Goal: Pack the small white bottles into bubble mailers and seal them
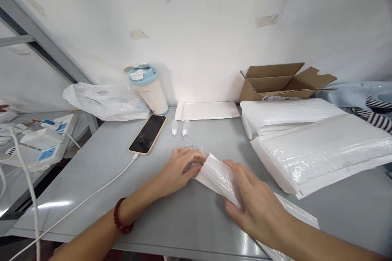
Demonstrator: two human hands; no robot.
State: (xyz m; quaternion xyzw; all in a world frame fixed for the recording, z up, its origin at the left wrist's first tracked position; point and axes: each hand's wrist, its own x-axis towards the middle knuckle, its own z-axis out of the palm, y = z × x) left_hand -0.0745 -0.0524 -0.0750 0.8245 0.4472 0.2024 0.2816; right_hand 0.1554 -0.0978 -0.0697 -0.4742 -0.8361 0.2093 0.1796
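Note:
My right hand (254, 195) is wrapped round a white bubble mailer (219, 175), held tilted above the grey table with its open end towards the left. At that end is my left hand (183, 167), its thumb and fingers closed at the mailer's mouth. A bit of clear plastic (202, 151) shows by the left fingertips; what they grip is mostly hidden. Just beyond the left hand lie two small whitish pieces with thin loops, one on the left (174, 127) and one on the right (185, 127). Another loop peeks out above the left fingers.
Stacked bubble mailers (330, 147) lie at right, before an open cardboard box (272, 83). A flat mailer (208, 110) rests by the wall; another (301, 212) is under my right forearm. Left are a phone (148, 134) with cable, a tumbler (153, 94) and a plastic bag (104, 100).

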